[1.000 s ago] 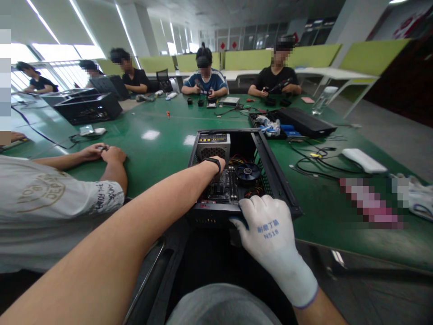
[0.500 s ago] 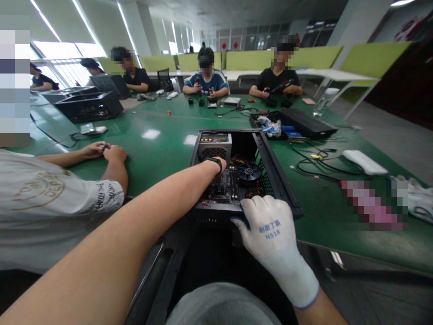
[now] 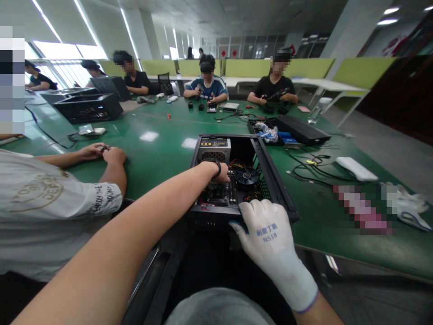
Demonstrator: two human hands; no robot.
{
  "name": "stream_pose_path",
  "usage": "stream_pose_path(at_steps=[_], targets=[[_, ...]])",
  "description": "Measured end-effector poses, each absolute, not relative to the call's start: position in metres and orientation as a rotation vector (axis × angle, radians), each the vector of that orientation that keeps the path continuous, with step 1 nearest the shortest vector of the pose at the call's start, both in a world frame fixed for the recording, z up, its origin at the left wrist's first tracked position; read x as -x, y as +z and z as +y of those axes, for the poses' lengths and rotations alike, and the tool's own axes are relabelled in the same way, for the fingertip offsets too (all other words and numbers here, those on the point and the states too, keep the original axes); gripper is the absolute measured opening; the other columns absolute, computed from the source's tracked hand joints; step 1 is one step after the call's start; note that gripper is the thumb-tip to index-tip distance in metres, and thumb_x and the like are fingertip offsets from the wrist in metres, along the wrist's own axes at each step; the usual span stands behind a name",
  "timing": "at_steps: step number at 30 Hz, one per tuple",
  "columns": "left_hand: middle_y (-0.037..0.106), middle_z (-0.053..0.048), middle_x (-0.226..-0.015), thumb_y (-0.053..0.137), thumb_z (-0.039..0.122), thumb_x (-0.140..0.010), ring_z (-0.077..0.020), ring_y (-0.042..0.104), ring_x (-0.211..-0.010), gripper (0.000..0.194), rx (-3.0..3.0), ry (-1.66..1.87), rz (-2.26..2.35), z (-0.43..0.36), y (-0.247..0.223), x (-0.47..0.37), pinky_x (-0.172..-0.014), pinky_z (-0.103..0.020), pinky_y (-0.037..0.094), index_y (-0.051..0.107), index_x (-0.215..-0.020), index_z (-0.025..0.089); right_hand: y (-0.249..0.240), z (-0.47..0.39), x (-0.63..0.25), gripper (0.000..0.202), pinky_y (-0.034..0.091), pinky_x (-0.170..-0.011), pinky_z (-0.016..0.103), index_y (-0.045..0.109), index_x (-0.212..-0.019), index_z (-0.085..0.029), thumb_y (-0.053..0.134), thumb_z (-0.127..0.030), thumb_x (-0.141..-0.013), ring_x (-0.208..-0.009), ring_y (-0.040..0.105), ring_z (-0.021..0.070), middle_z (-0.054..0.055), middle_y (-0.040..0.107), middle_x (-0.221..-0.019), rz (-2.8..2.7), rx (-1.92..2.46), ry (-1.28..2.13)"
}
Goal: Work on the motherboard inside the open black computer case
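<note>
One stiff rim [image 3: 219,210] lets our right hand [image 3: 267,228] grip the likely heavy computer case [image 3: 278,180]; what our left hand [image 3: 223,172] grips, we can't tell.

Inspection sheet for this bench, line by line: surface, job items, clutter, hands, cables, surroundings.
Surface: green table, glossy, glare spots; damage: nothing seen
Job items: open PC case at near edge, holding power supply and fan
Clutter: white block, loose gloves, bottle
Left hand: bare, inside case, fingertips unclear
Right hand: gloved, gripping case's near edge
Cables: black, tangled, right of case; coloured wires inside
Surroundings: co-workers seated opposite and left; partitions behind
</note>
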State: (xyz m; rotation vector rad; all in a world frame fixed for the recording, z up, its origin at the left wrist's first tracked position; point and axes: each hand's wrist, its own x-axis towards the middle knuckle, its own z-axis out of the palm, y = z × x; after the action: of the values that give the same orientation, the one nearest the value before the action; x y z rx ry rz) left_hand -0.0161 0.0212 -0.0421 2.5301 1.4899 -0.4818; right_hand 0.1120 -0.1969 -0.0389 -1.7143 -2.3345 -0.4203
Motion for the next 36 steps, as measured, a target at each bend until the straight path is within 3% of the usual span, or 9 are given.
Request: stream_pose_path(at_steps=[4, 9, 14, 17, 24, 30, 36], targets=[[0.072, -0.014, -0.115, 0.061, 0.04, -0.083, -0.0234, 0.068, -0.102, 0.044, -2.575, -0.345, 1.381, 0.012, -0.023, 0.019, -0.083, -0.026, 0.051, 0.068, -0.116, 0.011, -0.039, -0.196, -0.111, 0.028, 0.018, -0.068, 0.036, 0.058, -0.089, -0.022, 0.066, -0.048, -0.084, -0.079, 0.047, 0.0238, 0.005, 0.059, -0.083, -2.314, 1.737, -0.412], [0.073, -0.012, -0.096, 0.047, 0.036, -0.092, -0.0206, 0.067, -0.085, 0.037, -2.455, 0.116, 1.393, 0.006, 0.009, 0.033, -0.073, -0.027, 0.049, 0.066, -0.108, 0.008, -0.041, -0.179, -0.113, 0.029, 0.02, -0.069, 0.036, 0.056, -0.087, -0.022, 0.065, -0.049, -0.085, -0.082, 0.048, 0.0233, 0.005, 0.059, -0.084, -2.297, 1.741, -0.45], [0.071, -0.008, -0.106, 0.038, 0.032, -0.096, -0.0183, 0.063, -0.094, 0.035, -2.394, 0.39, 1.425, -0.012, 0.043, 0.057, -0.082, -0.026, 0.048, 0.058, -0.118, 0.012, -0.04, -0.118, -0.115, 0.035, 0.021, -0.071, 0.036, 0.058, -0.096, -0.02, 0.056, -0.055, -0.09, -0.088, 0.051, 0.024, 0.008, 0.062, -0.092, -2.302, 1.748, -0.516], [0.07, -0.006, -0.106, 0.031, 0.04, -0.1, -0.0175, 0.062, -0.092, 0.039, -2.413, 0.475, 1.434, -0.025, 0.048, 0.072, -0.083, -0.027, 0.048, 0.057, -0.116, 0.016, -0.04, -0.065, -0.116, 0.04, 0.021, -0.071, 0.035, 0.059, -0.1, -0.018, 0.052, -0.057, -0.091, -0.09, 0.052, 0.0246, 0.01, 0.064, -0.098, -2.287, 1.771, -0.525], [0.067, -0.002, -0.088, 0.032, 0.04, -0.101, -0.0142, 0.059, -0.077, 0.03, -2.34, 0.587, 1.332, -0.045, 0.017, 0.088, -0.071, -0.026, 0.046, 0.055, -0.098, 0.02, -0.039, 0.067, -0.113, 0.051, 0.031, -0.082, 0.037, 0.058, -0.114, -0.013, 0.047, -0.059, -0.093, -0.104, 0.053, 0.0277, 0.017, 0.064, -0.111, -2.252, 1.844, -0.516], [0.059, -0.001, -0.082, 0.036, 0.038, -0.1, -0.0153, 0.053, -0.075, 0.025, -2.133, 0.757, 1.191, -0.052, -0.02, 0.1, -0.071, -0.031, 0.042, 0.05, -0.091, 0.019, -0.039, 0.161, -0.111, 0.047, 0.046, -0.094, 0.045, 0.059, -0.121, -0.018, 0.054, -0.054, -0.092, -0.108, 0.058, 0.0223, 0.009, 0.061, -0.121, -2.196, 1.972, -0.527], [0.056, 0.0, -0.082, 0.038, 0.037, -0.1, -0.0149, 0.05, -0.075, 0.023, -1.997, 0.724, 1.167, -0.051, -0.045, 0.115, -0.071, -0.031, 0.04, 0.05, -0.093, 0.019, -0.04, 0.215, -0.112, 0.045, 0.049, -0.095, 0.046, 0.058, -0.125, -0.018, 0.057, -0.05, -0.092, -0.111, 0.058, 0.0223, 0.009, 0.06, -0.125, -2.19, 2.012, -0.537]])
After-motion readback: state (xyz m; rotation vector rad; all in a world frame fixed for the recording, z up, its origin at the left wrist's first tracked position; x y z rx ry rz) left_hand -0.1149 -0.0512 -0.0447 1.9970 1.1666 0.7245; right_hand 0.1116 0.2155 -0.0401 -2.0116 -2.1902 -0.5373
